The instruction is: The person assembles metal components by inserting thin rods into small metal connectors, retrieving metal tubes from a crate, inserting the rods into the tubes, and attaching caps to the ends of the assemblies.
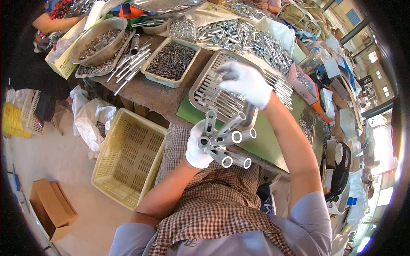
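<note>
My left hand (197,147), in a white glove, is closed around a cluster of shiny metal tubes (230,137). The tubes fan out toward the right, several hollow ends showing, and I cannot tell how they join. My right hand (247,83), also gloved in white, is over a metal tray (194,96) of slim silver rods (218,96). Its thumb and fingers are apart, slightly blurred, with nothing visible between them. The hand hides part of the tray and its rods.
A tub of dark screws (171,62) and loose long rods (134,64) lie left of the tray. Behind is a heap of metal tubes (250,40). A yellow plastic crate (100,173) stands below the table. Another person's arm (57,23) shows at upper left.
</note>
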Demonstrator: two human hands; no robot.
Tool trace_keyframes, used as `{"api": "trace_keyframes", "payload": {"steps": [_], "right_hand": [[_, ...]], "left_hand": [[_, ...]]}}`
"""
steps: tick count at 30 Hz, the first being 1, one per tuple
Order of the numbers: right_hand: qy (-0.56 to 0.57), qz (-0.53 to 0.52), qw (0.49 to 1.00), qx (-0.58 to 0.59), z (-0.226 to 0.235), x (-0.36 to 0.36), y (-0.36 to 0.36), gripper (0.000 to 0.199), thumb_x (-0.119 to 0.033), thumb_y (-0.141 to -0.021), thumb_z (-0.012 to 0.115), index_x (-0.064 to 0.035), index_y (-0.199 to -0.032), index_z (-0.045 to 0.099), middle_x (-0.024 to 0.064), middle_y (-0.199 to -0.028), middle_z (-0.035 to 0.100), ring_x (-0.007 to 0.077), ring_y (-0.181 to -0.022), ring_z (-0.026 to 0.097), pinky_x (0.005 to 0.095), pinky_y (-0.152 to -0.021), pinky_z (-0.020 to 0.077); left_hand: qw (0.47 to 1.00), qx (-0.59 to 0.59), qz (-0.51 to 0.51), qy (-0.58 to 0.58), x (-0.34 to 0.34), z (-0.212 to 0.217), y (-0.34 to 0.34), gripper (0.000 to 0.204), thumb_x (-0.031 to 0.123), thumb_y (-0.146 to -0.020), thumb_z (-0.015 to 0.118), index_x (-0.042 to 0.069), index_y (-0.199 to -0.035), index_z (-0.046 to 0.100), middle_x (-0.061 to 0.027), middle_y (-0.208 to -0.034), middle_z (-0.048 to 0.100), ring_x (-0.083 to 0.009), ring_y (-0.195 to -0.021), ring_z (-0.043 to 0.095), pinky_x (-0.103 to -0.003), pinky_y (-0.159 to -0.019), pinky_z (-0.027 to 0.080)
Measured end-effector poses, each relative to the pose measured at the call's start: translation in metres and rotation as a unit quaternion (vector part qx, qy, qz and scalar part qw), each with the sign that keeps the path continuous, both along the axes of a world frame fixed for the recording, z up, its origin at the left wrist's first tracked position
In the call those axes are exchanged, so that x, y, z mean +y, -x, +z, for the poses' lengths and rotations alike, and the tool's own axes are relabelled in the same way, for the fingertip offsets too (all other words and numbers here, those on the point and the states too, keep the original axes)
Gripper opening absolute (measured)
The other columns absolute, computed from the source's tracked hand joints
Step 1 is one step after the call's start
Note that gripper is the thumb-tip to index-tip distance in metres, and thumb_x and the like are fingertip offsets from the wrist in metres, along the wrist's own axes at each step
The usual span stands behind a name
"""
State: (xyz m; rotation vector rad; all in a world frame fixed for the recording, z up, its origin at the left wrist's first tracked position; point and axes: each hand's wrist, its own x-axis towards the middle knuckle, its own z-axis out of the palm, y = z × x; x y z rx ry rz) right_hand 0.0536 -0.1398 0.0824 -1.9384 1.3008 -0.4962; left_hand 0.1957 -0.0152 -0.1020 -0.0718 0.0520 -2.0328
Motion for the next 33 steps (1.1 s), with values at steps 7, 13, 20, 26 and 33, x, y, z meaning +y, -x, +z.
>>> {"api": "trace_keyframes", "payload": {"steps": [7, 13, 20, 26, 33], "right_hand": [[0.163, -0.007, 0.945, -0.282, 0.083, 0.082, -0.019, 0.053, -0.005, -0.082, 0.057, 0.0066, -0.132, 0.045, 0.0106, -0.096, 0.06, 0.0137, -0.081, 0.059, 0.0246, -0.071, 0.0521], [0.28, 0.122, 0.948, -0.088, 0.062, 0.085, -0.014, 0.053, 0.008, -0.078, 0.055, 0.0049, -0.131, 0.047, 0.0113, -0.095, 0.06, 0.0139, -0.081, 0.06, 0.028, -0.076, 0.052], [0.344, 0.122, 0.919, -0.148, 0.068, 0.087, -0.014, 0.054, 0.01, -0.077, 0.056, 0.0061, -0.13, 0.045, 0.0126, -0.096, 0.063, 0.0166, -0.082, 0.063, 0.0282, -0.072, 0.0539], [0.322, 0.137, 0.936, -0.038, 0.046, 0.088, -0.017, 0.06, -0.001, -0.068, 0.07, -0.0072, -0.127, 0.059, 0.0086, -0.098, 0.068, 0.0202, -0.085, 0.066, 0.0282, -0.073, 0.0529], [0.355, 0.17, 0.919, -0.013, 0.049, 0.081, -0.014, 0.061, 0.002, -0.066, 0.07, -0.0072, -0.125, 0.06, 0.0056, -0.092, 0.069, 0.0205, -0.077, 0.065, 0.0294, -0.062, 0.0513]], "left_hand": [[0.735, -0.622, 0.183, 0.197, 0.005, -0.004, -0.001, 0.037, 0.023, -0.082, 0.064, 0.002, -0.11, 0.052, -0.0136, -0.093, 0.063, -0.0254, -0.078, 0.065, -0.038, -0.065, 0.055], [0.747, -0.598, 0.178, 0.228, 0.003, -0.013, -0.002, 0.07, 0.008, -0.068, 0.08, -0.002, -0.127, 0.044, -0.0131, -0.1, 0.061, -0.0225, -0.081, 0.062, -0.035, -0.073, 0.052], [0.707, -0.617, 0.195, 0.285, -0.001, -0.006, -0.004, 0.064, 0.011, -0.071, 0.078, -0.002, -0.125, 0.046, -0.0154, -0.096, 0.063, -0.0257, -0.076, 0.064, -0.035, -0.069, 0.052], [0.988, -0.089, -0.033, 0.126, -0.005, 0.046, -0.001, 0.047, 0.033, -0.101, 0.032, 0.0, -0.132, 0.043, -0.0192, -0.129, 0.053, -0.0265, -0.115, 0.057, -0.043, -0.097, 0.05], [0.74, -0.582, 0.098, 0.321, -0.004, 0.036, -0.01, 0.045, 0.031, -0.102, 0.029, -0.001, -0.131, 0.044, -0.0182, -0.126, 0.055, -0.0269, -0.113, 0.058, -0.042, -0.096, 0.051]]}}
